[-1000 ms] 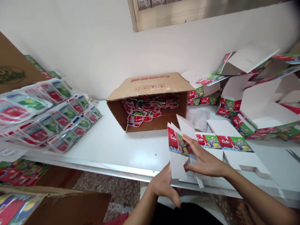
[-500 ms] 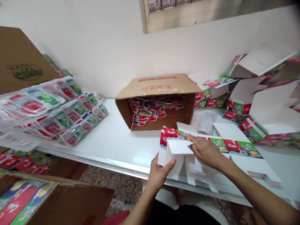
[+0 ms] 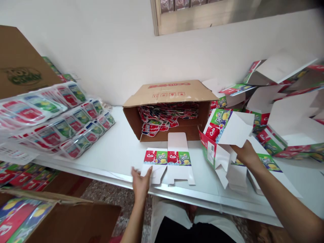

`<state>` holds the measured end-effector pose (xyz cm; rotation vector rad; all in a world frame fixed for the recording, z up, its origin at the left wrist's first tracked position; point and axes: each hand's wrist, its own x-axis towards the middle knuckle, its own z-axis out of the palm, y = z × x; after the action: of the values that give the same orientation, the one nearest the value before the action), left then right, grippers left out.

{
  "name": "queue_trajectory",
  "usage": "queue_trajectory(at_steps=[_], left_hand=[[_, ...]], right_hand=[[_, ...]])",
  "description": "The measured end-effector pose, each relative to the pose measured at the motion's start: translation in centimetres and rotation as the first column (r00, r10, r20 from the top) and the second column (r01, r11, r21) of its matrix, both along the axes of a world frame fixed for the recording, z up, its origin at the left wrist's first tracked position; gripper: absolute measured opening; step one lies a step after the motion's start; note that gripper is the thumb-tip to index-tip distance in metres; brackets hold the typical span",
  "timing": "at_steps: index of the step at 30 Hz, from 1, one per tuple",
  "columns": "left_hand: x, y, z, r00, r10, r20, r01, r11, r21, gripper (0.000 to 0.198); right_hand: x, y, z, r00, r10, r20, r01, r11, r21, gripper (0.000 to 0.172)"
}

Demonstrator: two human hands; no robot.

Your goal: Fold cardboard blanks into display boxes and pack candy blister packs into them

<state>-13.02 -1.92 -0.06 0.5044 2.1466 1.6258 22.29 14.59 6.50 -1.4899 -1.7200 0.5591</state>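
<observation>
White table (image 3: 121, 155) along the wall, glossy, with a metal front edge. Lying flat near that edge, an unfolded carton blank (image 3: 170, 161) printed Cola and Sprite; behind it, tipped on its side with the mouth toward the front, a brown cardboard box (image 3: 170, 92) full of printed packets. At the left end, stacked clear-wrapped packs (image 3: 58, 125) overhanging the edge; at the right end, a heap of folded cartons (image 3: 283, 111) and more flat blanks (image 3: 268, 165) beneath them.
</observation>
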Motion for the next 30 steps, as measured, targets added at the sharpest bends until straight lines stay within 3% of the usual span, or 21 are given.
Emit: queue_trajectory(at_steps=[2, 3, 4, 5, 7, 9, 11, 13, 15, 17, 21, 25, 27, 30], left_hand=[[0.5, 0.4, 1.1, 0.961, 0.068, -0.269, -0.06, 0.997, 0.04, 0.092], [1.5, 0.8, 1.6, 0.91, 0.038, -0.412, -0.01, 0.998, 0.07, 0.084], [2.9, 1.3, 2.1, 0.849, -0.045, -0.526, 0.106, 0.991, 0.086, 0.073], [4.6, 1.9, 2.6, 0.781, -0.202, -0.591, 0.299, 0.952, 0.07, 0.067], [8.5, 3.2, 3.6, 0.562, -0.473, -0.679, 0.629, 0.777, -0.021, 0.086], [11.8, 4.7, 4.3, 0.39, -0.571, -0.722, 0.772, 0.631, -0.082, 0.115], [13.9, 5.9, 4.9, 0.298, -0.568, -0.767, 0.818, 0.566, -0.102, 0.122], [14.7, 6.7, 5.3, 0.182, -0.519, -0.835, 0.855, 0.503, -0.127, 0.112], [14.7, 6.9, 5.5, 0.051, -0.462, -0.885, 0.886, 0.43, -0.174, 0.089], [14.2, 6.7, 5.6, -0.024, -0.429, -0.903, 0.899, 0.386, -0.208, 0.068], [12.1, 6.2, 6.3, -0.066, -0.386, -0.92, 0.882, 0.409, -0.235, 0.042], [9.1, 6.4, 7.4, -0.27, -0.27, -0.924, 0.829, 0.423, -0.366, 0.039], [7.9, 6.5, 7.3, -0.339, -0.165, -0.926, 0.794, 0.478, -0.376, 0.024], [6.9, 6.3, 6.1, -0.307, -0.041, -0.951, 0.758, 0.594, -0.27, 0.014]], right_hand=[[-0.5, -0.5, 0.3, 0.999, -0.019, -0.038, 0.019, 1.0, -0.022, 0.031], [-1.0, -1.0, 0.5, 0.998, -0.026, -0.06, 0.024, 0.999, -0.027, 0.031], [-1.6, -1.6, 0.7, 0.996, -0.037, -0.086, 0.035, 0.999, -0.028, 0.031], [-2.2, -2.2, 0.9, 0.992, -0.058, -0.115, 0.055, 0.998, -0.026, 0.032], [-3.5, -3.4, 1.1, 0.981, -0.093, -0.168, 0.092, 0.996, -0.011, 0.036], [-4.2, -4.4, 1.0, 0.984, -0.032, -0.175, 0.039, 0.999, 0.036, 0.042], [-4.3, -4.7, 0.8, 0.985, 0.139, -0.107, -0.127, 0.986, 0.109, 0.045], [-3.8, -4.6, 0.7, 0.951, 0.307, 0.023, -0.307, 0.941, 0.143, 0.044], [-3.0, -4.1, 0.8, 0.917, 0.375, 0.133, -0.393, 0.909, 0.142, 0.042], [-2.4, -3.7, 1.2, 0.906, 0.361, 0.221, -0.391, 0.914, 0.111, 0.041], [-1.6, -2.8, 2.7, 0.877, 0.307, 0.369, -0.307, 0.95, -0.059, 0.035], [-1.3, -2.2, 4.7, 0.838, 0.354, 0.414, -0.378, 0.926, -0.027, 0.039], [-1.7, -2.4, 6.2, 0.783, 0.339, 0.521, -0.426, 0.903, 0.053, 0.046], [-2.7, -3.1, 8.9, 0.683, 0.176, 0.709, -0.395, 0.906, 0.156, 0.056]])
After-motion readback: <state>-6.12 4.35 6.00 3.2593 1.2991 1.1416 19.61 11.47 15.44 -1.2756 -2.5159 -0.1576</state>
